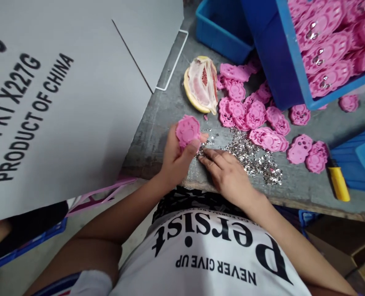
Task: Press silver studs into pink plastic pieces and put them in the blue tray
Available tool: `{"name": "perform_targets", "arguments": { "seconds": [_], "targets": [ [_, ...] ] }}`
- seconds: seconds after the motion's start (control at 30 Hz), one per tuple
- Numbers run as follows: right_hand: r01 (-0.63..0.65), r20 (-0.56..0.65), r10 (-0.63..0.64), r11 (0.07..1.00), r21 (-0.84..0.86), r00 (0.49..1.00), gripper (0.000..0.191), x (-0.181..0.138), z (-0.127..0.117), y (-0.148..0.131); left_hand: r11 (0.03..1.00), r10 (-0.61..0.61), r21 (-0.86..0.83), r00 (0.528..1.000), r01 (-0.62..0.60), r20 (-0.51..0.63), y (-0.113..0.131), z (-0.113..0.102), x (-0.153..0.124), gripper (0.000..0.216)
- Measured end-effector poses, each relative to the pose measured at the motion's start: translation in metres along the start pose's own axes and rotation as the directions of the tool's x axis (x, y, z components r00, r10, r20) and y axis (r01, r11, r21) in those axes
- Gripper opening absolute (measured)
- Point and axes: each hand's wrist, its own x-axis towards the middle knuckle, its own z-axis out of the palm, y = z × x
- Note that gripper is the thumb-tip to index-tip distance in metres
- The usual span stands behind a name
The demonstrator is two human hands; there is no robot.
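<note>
My left hand [175,156] is closed around a round pink plastic part [187,130], held up just above the grey table [160,119]. My right hand [225,172] rests palm down on the table with its fingertips pinched into a heap of small silvery metal pieces [250,154]. What the fingertips hold, if anything, is too small to make out. Several more loose pink parts [253,117] lie scattered on the table behind the heap.
A tilted blue bin [277,61] full of pink parts stands at the back right, another blue bin [222,28] behind it. A peeled pomelo piece [201,84] lies near the parts. A large printed carton [55,98] fills the left. A yellow-handled tool [338,181] and blue trays [358,160] lie right.
</note>
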Motion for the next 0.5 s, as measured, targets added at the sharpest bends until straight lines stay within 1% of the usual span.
{"name": "perform_targets", "arguments": {
  "seconds": [0.1,0.2,0.27,0.37,0.43,0.5],
  "targets": [
    [-0.003,-0.018,0.005,0.997,0.083,1.0,0.042,-0.01,-0.002,0.004,0.995,0.003,-0.097,0.997,0.004,0.076,0.0,0.02,0.003,0.023],
    [-0.062,-0.111,0.067,0.997,0.049,0.992,0.035,-0.021,-0.004,0.016,0.995,0.017,-0.102,0.991,-0.004,0.136,-0.002,0.033,0.004,0.019],
    [-0.102,-0.153,0.101,0.995,0.001,0.983,0.031,-0.027,-0.003,0.026,1.0,-0.024,-0.014,0.985,0.027,0.171,-0.006,0.036,0.006,0.023],
    [-0.114,-0.148,0.112,0.993,-0.007,0.983,0.031,-0.038,-0.003,0.041,0.978,-0.103,0.199,0.971,0.059,0.214,-0.011,0.035,0.007,0.034],
    [-0.122,-0.161,0.121,0.992,0.003,0.979,0.032,-0.046,-0.005,0.049,0.94,-0.104,0.34,0.965,0.015,0.242,-0.012,0.03,0.008,0.041],
    [-0.142,-0.203,0.139,0.99,0.002,0.969,0.031,-0.057,-0.008,0.057,0.903,-0.068,0.425,0.955,-0.065,0.289,-0.012,0.023,0.008,0.045]
  ]
}}
